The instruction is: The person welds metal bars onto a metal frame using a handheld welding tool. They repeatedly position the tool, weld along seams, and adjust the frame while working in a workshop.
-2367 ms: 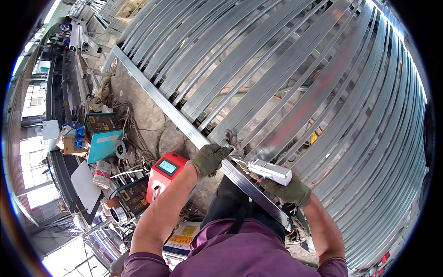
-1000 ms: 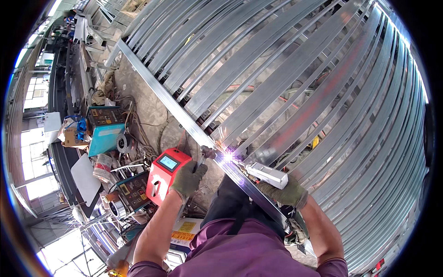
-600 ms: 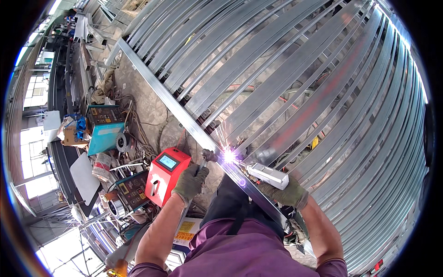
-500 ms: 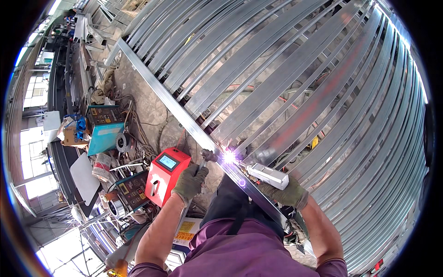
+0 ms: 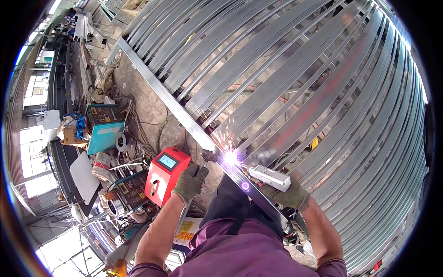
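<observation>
My right hand (image 5: 290, 196), in a dark glove, grips a white welding gun (image 5: 271, 177) whose tip points left at a bright arc with sparks (image 5: 230, 158). The arc sits on a long grey steel bar (image 5: 175, 113) that runs diagonally from the upper left toward my body. My left hand (image 5: 189, 181), gloved too, holds a thin rod or hammer handle (image 5: 201, 165) just left of the arc, below the bar. A wide grid of grey steel strips (image 5: 295, 78) is joined to the bar and fills the right side.
A red welding machine (image 5: 166, 175) with a small screen stands on the floor beside my left arm. Further left lie a teal machine (image 5: 102, 127), wire spools, cables and boxes. Stacked steel sections lie at the upper left.
My left hand has come off the bar and dropped lower left. The arc was lit about a second ago and burns at nearly the same spot on the bar.
</observation>
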`<move>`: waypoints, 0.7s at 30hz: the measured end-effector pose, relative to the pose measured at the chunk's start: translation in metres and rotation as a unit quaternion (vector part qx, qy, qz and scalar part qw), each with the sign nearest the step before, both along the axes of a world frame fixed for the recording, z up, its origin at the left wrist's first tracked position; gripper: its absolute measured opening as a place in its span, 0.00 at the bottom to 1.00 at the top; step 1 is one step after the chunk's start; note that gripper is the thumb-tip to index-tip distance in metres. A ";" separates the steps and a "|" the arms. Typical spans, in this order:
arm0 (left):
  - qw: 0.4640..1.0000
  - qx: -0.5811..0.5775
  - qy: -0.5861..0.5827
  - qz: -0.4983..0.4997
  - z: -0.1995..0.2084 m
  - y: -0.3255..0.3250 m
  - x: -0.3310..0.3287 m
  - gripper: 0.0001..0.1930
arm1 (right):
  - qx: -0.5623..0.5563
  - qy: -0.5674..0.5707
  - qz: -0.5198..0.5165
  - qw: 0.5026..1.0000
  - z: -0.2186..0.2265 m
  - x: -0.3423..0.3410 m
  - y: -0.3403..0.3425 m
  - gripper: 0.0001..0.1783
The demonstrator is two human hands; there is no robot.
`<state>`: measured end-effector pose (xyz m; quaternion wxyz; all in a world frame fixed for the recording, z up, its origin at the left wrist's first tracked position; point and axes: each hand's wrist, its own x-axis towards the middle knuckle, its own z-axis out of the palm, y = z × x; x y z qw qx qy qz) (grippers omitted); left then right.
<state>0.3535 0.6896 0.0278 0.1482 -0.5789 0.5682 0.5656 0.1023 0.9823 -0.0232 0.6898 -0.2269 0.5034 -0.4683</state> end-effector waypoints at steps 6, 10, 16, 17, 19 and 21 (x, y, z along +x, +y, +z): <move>1.000 -0.006 -0.004 -0.009 0.002 0.000 -0.001 0.19 | 0.021 -0.074 -0.034 0.996 -0.013 0.004 0.006 0.28; 1.000 -0.006 0.006 -0.011 0.002 -0.002 0.001 0.18 | 0.044 -0.017 -0.030 0.998 0.010 0.004 0.004 0.28; 0.997 -0.065 0.017 -0.047 -0.003 0.000 -0.002 0.19 | 0.063 0.082 -0.096 0.990 0.025 0.003 0.028 0.26; 0.997 -0.057 0.008 -0.060 0.003 0.001 -0.011 0.19 | 0.065 0.091 -0.116 0.987 0.031 0.001 0.028 0.27; 0.995 -0.041 -0.009 -0.087 0.014 -0.001 -0.037 0.21 | 0.095 0.150 -0.105 0.978 0.057 -0.013 0.030 0.28; 0.988 -0.044 0.003 -0.151 0.004 -0.003 -0.055 0.22 | 0.096 0.132 -0.123 0.979 0.062 -0.017 0.034 0.25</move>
